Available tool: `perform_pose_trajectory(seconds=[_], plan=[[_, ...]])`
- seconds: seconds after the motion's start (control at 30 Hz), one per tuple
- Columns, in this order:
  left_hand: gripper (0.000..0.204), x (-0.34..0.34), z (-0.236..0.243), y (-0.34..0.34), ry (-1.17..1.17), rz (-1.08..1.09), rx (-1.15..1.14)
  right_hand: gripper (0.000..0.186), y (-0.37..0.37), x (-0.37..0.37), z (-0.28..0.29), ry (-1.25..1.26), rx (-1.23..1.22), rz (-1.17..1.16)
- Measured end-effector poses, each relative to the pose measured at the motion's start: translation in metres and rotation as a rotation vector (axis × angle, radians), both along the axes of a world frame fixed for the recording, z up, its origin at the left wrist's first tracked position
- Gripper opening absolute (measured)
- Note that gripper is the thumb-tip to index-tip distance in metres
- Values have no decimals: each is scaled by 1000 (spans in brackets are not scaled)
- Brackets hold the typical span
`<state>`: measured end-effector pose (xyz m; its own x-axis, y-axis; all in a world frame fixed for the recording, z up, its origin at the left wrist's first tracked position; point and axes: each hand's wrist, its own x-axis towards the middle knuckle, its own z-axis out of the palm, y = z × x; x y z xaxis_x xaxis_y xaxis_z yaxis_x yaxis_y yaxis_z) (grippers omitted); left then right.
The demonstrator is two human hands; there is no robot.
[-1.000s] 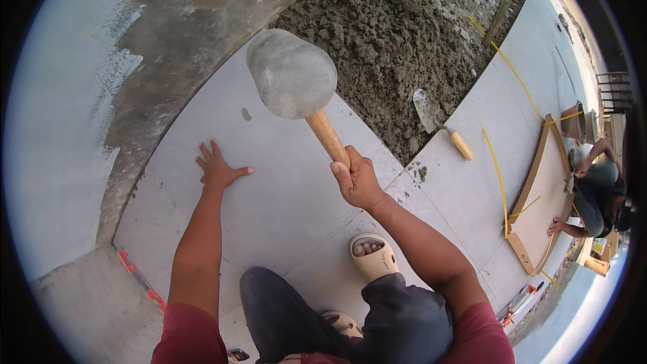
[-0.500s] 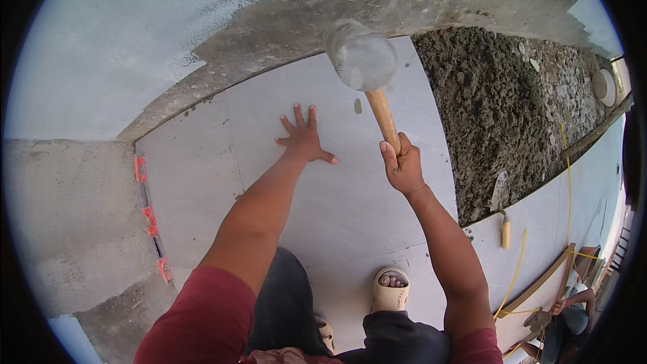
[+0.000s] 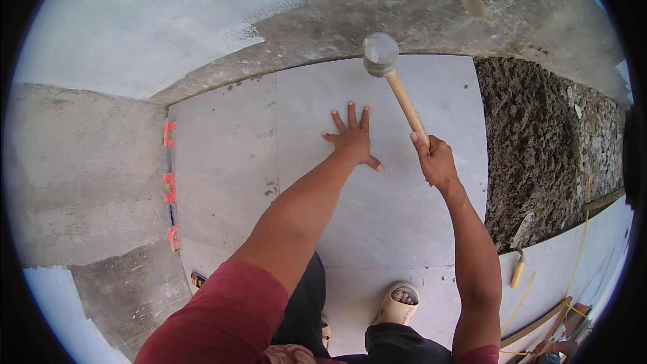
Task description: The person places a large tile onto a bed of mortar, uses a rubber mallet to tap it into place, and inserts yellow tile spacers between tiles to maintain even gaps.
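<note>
Firstly, wall (image 3: 168,34), pale blue paint above with a ragged lower edge, bare grey concrete below, running along the far side of the floor. Second wall (image 3: 87,155), bare concrete, at left, meeting the first in a corner. Large grey tile (image 3: 418,216), flat at centre, far edge near the foot of the painted wall. Second grey tile (image 3: 222,155), alongside at left, sprinkled with dark spots. Bed of mortar (image 3: 532,155), dark and lumpy, at the right edge of the central tile, with paler rubble beyond. Bar (image 3: 169,189), long and slim, red and grey in alternating lengths, along the left tile's outer edge. Mallet (image 3: 407,104), wooden handle, pale grey cylindrical head, over the far part of the central tile; contact between head and tile impossible to tell. Trowel (image 3: 517,274), wooden handle on the tiling at lower right, blade toward the mortar. Near it, yellow cord (image 3: 521,298). Cream sandal (image 3: 387,307), worn on a foot, on the tiling at the near side. Left hand (image 3: 352,141), palm down on the central tile, left of the mallet, fingers spread wide. Right hand (image 3: 437,164), fingers wrapped around the lower end of the mallet's handle, above the same tile.
</note>
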<state>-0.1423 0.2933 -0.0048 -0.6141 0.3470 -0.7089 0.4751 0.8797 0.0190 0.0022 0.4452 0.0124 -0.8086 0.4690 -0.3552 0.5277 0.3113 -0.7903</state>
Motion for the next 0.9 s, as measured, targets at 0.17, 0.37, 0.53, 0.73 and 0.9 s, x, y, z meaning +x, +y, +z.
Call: perform_pose_trajectory(seconds=[0.17, 0.37, 0.53, 0.73, 0.9], plan=[[162, 0, -2, -5, 6, 21, 2, 60, -20, 6, 37, 451, -48, -94], [159, 0, 3, -4, -22, 14, 4, 57, -3, 5, 14, -120, -71, -29], [160, -1, 1, -2, -20, 9, -8, 43, -14, 29, 47, 421, -101, -164], [163, 2, -4, 7, -21, -9, -32, 40, 9, 51, -2, -222, -188, -162], [164, -1, -13, -2, 8, 3, -51, 33, -3, 97, 67, 309, -21, -226]])
